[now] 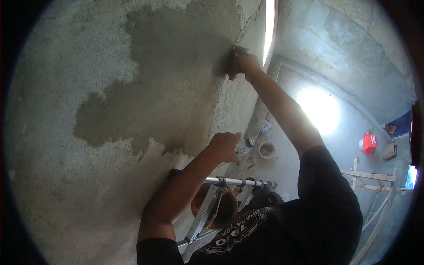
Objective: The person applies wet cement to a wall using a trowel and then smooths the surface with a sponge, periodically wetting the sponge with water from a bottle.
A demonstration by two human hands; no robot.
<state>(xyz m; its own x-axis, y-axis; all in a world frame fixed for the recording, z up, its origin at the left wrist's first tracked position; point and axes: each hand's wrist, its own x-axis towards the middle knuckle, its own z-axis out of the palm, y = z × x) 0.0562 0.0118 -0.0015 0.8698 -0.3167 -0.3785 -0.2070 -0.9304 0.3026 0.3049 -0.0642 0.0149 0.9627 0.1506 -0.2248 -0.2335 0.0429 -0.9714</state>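
My right hand (248, 64) is closed on a dark, brownish pad (233, 65), pressed to the wall beside a wet grey patch (176, 66). A crack (248, 25) runs up the wall above it. My left hand (225, 147) is lower, near the wall's edge, with fingers curved and apart and nothing visible in them. Just beyond its fingertips shows a clear bottle-like object (242, 147) with a dark cap; whether they touch cannot be made out.
Below me are a metal ladder (204, 213) and a reddish bucket (227, 204). On the floor stands a round container (266, 149). A red bag (370, 144) lies farther right, above a wooden frame (373, 176). A bright narrow opening (268, 31) borders the wall.
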